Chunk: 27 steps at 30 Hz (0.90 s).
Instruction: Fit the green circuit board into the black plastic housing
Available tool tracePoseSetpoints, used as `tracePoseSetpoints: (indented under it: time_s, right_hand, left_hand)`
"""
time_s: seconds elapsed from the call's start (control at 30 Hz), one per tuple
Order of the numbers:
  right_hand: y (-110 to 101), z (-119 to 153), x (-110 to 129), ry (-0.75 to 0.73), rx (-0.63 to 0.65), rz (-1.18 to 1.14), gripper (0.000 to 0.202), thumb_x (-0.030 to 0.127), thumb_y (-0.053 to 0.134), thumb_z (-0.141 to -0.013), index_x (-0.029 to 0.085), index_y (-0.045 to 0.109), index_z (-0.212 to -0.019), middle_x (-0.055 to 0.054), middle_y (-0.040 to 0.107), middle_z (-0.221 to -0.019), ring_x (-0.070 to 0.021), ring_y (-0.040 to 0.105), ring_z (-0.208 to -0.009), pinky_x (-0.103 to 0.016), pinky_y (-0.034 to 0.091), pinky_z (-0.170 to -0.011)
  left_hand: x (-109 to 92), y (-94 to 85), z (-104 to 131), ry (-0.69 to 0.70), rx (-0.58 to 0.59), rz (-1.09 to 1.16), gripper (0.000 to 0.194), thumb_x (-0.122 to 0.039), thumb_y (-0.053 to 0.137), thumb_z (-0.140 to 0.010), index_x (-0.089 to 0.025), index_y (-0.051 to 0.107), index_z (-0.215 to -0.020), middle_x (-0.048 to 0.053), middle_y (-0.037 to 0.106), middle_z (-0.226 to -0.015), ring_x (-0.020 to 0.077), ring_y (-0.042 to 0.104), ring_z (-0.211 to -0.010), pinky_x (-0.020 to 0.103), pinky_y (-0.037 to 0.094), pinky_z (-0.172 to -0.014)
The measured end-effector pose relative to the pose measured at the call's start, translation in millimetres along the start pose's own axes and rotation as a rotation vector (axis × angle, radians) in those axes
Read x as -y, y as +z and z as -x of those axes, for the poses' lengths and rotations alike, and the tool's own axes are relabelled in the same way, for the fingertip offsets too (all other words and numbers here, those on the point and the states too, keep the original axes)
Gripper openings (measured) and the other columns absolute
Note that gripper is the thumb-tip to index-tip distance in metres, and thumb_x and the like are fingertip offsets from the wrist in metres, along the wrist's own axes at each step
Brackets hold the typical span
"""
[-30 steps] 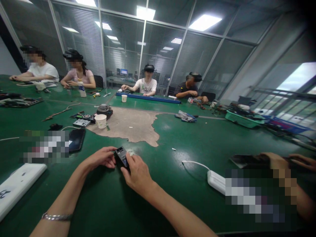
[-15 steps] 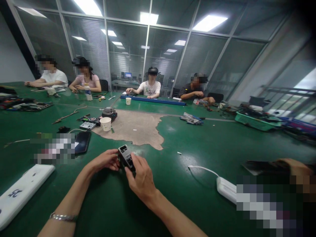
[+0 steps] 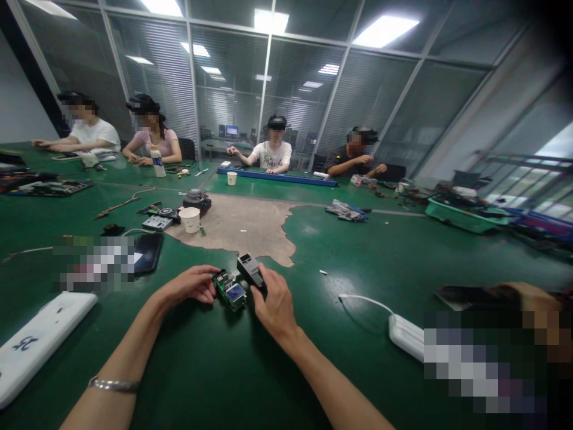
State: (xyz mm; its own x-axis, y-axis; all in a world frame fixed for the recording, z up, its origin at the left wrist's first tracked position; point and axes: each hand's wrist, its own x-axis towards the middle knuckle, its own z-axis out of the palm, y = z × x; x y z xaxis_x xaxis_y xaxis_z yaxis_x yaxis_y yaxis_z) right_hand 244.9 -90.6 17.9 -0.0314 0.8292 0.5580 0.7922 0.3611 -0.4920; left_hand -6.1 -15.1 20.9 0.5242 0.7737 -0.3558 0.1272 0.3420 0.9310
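Observation:
My left hand [image 3: 197,285] grips one end of a green circuit board [image 3: 230,291] that carries a small bluish display. Between the thumb and fingers of my right hand [image 3: 276,301] is a grey plastic cover [image 3: 250,270] with dark rectangular openings. The cover is apart from the board, up and to its right. Both are held over the green table [image 3: 201,370], close in front of me. Part of the board's left end is hidden by my fingers.
White power bank-like blocks lie left [image 3: 49,343] and right [image 3: 405,337]. Beyond my hands stand a paper cup [image 3: 190,220] and a dark phone [image 3: 148,252]. Gloves [image 3: 347,210] and a green basket [image 3: 461,216] are farther right. Several people sit across the table; another person's hand is at right.
The grey cover has come off the circuit board. My right hand has moved right with the cover, and the board with its display now shows in my left hand.

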Motion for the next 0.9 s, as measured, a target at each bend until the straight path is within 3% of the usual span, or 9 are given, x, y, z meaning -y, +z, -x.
tracePoseSetpoints:
  time_s: [0.23, 0.43, 0.63, 0.9]
  right_hand:
    - [3.1, 0.8, -8.1, 0.05, 0.099, 0.09, 0.054, 0.023, 0.057, -0.084, 0.013, 0.047, -0.136, -0.016, 0.058, -0.121, -0.0283, 0.053, -0.111, -0.046, 0.044, -0.096]
    - [-1.0, 2.1, -10.8, 0.054, 0.058, 0.112, 0.057, 0.028, 0.058, -0.084, 0.012, 0.046, -0.137, -0.018, 0.051, -0.133, -0.0314, 0.046, -0.122, -0.048, 0.037, -0.103]
    - [0.1, 0.0, -16.0, 0.035, 0.052, 0.044, 0.048, 0.023, 0.057, -0.084, 0.008, 0.053, -0.13, -0.018, 0.063, -0.116, -0.0281, 0.057, -0.108, -0.044, 0.043, -0.099]
    - [-5.9, -4.5, 16.5, -0.072, -0.108, -0.229, 0.044, 0.029, 0.055, -0.09, 0.017, 0.052, -0.132, -0.012, 0.063, -0.117, -0.0235, 0.057, -0.109, -0.04, 0.046, -0.097]
  left_hand:
    - [2.8, -2.2, -3.1, -0.003, 0.001, -0.004, 0.06, -0.03, 0.057, -0.087, -0.009, 0.035, -0.139, 0.011, 0.069, -0.084, 0.0187, 0.069, -0.071, 0.028, 0.056, -0.068]
    - [-6.6, 7.2, 2.7, -0.022, -0.03, -0.006, 0.059, -0.028, 0.055, -0.088, -0.007, 0.033, -0.139, 0.011, 0.069, -0.082, 0.0175, 0.069, -0.068, 0.027, 0.055, -0.066]
    - [-6.1, 6.6, 2.9, -0.025, -0.04, -0.011, 0.061, -0.027, 0.056, -0.088, -0.006, 0.033, -0.14, 0.011, 0.069, -0.081, 0.0181, 0.069, -0.067, 0.027, 0.055, -0.065]
    - [1.3, 0.8, 0.3, 0.007, -0.019, -0.014, 0.059, -0.031, 0.058, -0.087, -0.009, 0.036, -0.137, 0.01, 0.069, -0.082, 0.0185, 0.069, -0.07, 0.028, 0.054, -0.067]
